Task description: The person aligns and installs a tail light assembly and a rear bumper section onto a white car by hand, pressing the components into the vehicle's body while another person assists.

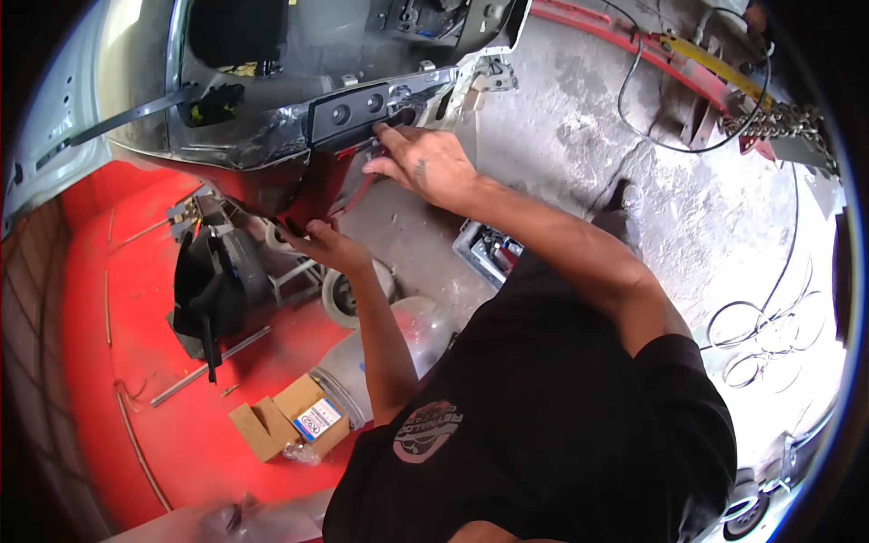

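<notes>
The vehicle body (231,136), with bare metal and cut-out openings, fills the upper left. A dark grey plate with round holes (324,127) sits on its edge, above a dark red panel (308,181). My right hand (425,167) reaches to the plate's right end, thumb and forefinger apart, other fingers partly hidden. Lower and further left, my left hand (330,244) is palm up at the red panel's bottom edge, fingers curled against it, their tips partly hidden.
Below are a black plastic part (217,281), wheels (344,294), cardboard boxes (262,430) and a tool tray (475,249) on a red-and-grey floor (118,317). A red and yellow metal rig (688,63) with chain is upper right; coiled hoses (751,335) lie right.
</notes>
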### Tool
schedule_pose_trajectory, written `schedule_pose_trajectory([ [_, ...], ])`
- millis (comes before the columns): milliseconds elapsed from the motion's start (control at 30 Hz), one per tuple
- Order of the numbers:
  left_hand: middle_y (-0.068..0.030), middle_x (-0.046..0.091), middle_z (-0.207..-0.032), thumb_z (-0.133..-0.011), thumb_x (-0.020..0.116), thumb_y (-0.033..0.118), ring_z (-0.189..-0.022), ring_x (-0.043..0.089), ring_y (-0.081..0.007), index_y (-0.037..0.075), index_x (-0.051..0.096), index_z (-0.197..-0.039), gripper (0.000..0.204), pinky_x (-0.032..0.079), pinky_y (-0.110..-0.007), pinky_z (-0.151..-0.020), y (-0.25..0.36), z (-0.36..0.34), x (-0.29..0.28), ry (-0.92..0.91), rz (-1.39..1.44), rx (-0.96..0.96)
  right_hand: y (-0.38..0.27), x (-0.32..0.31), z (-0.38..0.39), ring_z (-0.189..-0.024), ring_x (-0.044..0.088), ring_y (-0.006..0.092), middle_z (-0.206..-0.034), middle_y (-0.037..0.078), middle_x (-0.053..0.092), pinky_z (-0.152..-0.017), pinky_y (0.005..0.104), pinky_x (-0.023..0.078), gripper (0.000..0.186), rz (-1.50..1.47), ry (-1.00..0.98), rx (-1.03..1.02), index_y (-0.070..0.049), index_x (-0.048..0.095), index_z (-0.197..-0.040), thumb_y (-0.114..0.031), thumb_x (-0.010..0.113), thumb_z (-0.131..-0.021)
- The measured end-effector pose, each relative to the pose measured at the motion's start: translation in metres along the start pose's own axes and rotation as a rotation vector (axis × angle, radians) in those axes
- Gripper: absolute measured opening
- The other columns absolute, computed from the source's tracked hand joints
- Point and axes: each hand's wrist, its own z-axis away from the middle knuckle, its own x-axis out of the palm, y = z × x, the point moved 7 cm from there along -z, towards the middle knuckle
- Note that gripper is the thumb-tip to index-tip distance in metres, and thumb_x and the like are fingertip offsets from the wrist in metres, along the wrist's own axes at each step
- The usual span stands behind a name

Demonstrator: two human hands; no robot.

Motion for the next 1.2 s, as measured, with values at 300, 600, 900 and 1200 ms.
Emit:
schedule_pose_trajectory([
  [300,-0.0157,0.027,-0.161,-0.106,0.053,0.047,-0.127,0.05,-0.0304,0.016,0.01,-0.165,0.08,0.053,-0.047,-0.096,0.006,-0.008,0.001,-0.006,0.076,-0.18,-0.002,0.008,-0.038,-0.066,0.068,0.0391,-0.069,0.017,0.067,-0.055,0.0486,0.051,0.039,-0.046,-0.175,-0.025,-0.006,0.061,-0.1,-0.045,0.063,-0.097],
  [600,-0.0222,0.015,-0.162,-0.084,0.079,0.015,-0.146,0.03,-0.0354,-0.003,0.002,-0.162,0.111,0.035,-0.045,-0.117,0.028,-0.007,0.006,0.112,0.222,-0.079,-0.024,-0.016,-0.068,-0.085,0.071,0.0417,-0.088,0.023,0.072,-0.074,0.0495,0.056,0.046,0.116,-0.569,-0.143,-0.004,0.074,-0.098,-0.048,0.062,-0.098],
  [900,-0.0223,0.005,-0.165,-0.065,0.095,0.015,-0.146,0.029,-0.0332,0.004,0.003,-0.163,0.134,0.038,-0.044,-0.116,0.02,-0.012,-0.012,0.259,0.261,-0.102,-0.318,-0.113,-0.321,-0.09,0.067,0.0435,-0.1,0.023,0.07,-0.078,0.0486,0.055,0.027,0.287,0.089,-0.957,-0.001,0.068,-0.116,-0.015,0.068,-0.093],
  [1200,-0.0258,-0.001,-0.164,-0.056,0.098,0.016,-0.153,0.014,-0.0402,0.007,0.007,-0.162,0.14,0.025,-0.052,-0.122,0.01,-0.023,-0.011,0.191,0.079,-0.137,-0.562,-0.003,-0.594,-0.08,0.071,0.0267,-0.085,0.017,0.074,-0.075,0.0465,0.055,0.032,1.144,0.327,-1.084,-0.009,0.076,-0.082,-0.036,0.067,-0.098],
])
